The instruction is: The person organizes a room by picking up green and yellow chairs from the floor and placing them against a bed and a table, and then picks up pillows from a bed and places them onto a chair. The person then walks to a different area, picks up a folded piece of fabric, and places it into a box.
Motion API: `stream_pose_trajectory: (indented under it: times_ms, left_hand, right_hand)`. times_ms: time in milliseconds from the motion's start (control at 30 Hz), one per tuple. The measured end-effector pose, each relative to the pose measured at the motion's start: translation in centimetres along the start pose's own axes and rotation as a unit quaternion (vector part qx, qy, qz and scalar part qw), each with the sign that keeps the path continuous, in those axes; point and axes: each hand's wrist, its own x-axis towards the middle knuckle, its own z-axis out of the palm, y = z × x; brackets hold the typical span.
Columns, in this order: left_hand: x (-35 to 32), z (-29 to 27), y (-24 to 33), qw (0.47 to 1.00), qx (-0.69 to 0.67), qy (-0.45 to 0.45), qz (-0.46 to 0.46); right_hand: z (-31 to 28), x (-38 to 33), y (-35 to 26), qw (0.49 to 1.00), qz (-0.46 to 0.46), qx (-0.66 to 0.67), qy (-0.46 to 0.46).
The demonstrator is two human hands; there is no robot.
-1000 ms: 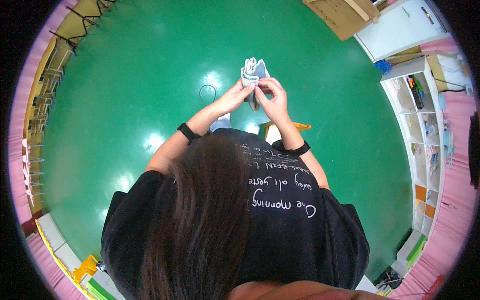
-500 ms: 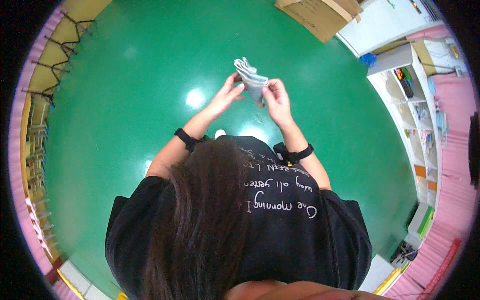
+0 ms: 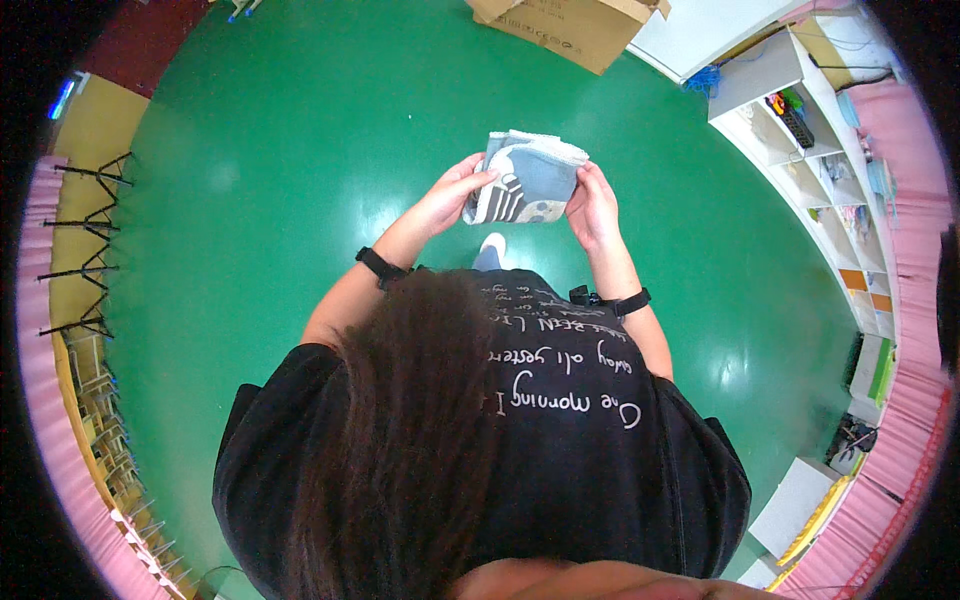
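Observation:
Between my hands, out in front of my body, is a folded blue-grey and white cloth (image 3: 545,178) with dark stripes at its lower left. It looks like a small towel, though I cannot be sure of the kind. My left hand (image 3: 462,190) grips its left edge, thumb on the near face and fingers behind. At the right edge my right hand (image 3: 594,200) pinches the cloth near its upper corner. The printed side faces up toward me, and the layers show along the far edge. Black bands circle both wrists.
Green floor (image 3: 300,200) spreads around me. A cardboard box (image 3: 560,32) stands ahead, beside a white cabinet (image 3: 690,35). White cubby shelves (image 3: 770,110) line the right side. Black folding stands (image 3: 90,225) and stacked chairs (image 3: 105,430) run along the left. My shoe (image 3: 493,243) shows below the cloth.
The cloth has turned from nearly edge-on to flat, its printed face now showing. My hands have moved farther apart, with the right one shifted rightward. The room has shifted in view, and a foot has come forward.

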Motion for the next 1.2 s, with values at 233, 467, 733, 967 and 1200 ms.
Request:
stream_pose_trajectory:
  times_ms: [233, 467, 733, 967, 1200]
  left_hand:
    - [14.7, -0.1, 6.6, 0.978, 0.173, 0.09, 0.075]
    - [27.0, -3.4, 8.6, 0.965, 0.225, 0.0, 0.138]
    - [46.8, -7.4, 14.1, 0.955, 0.252, -0.061, 0.146]
    - [63.1, -7.0, 21.3, 0.953, 0.271, -0.099, 0.089]
    - [79.9, -4.4, 24.6, 0.938, 0.3, -0.162, 0.066]
  right_hand:
    - [-1.0, 13.7, -4.9, 0.949, -0.042, -0.286, 0.129]
    - [1.5, 25.3, -7.8, 0.97, 0.037, -0.237, 0.044]
    - [-2.2, 43.6, -15.7, 0.966, 0.04, -0.254, 0.021]
    - [-6.4, 55.8, -23.9, 0.982, -0.016, -0.184, 0.046]
    - [-13.0, 68.5, -33.7, 0.98, -0.006, -0.185, 0.07]
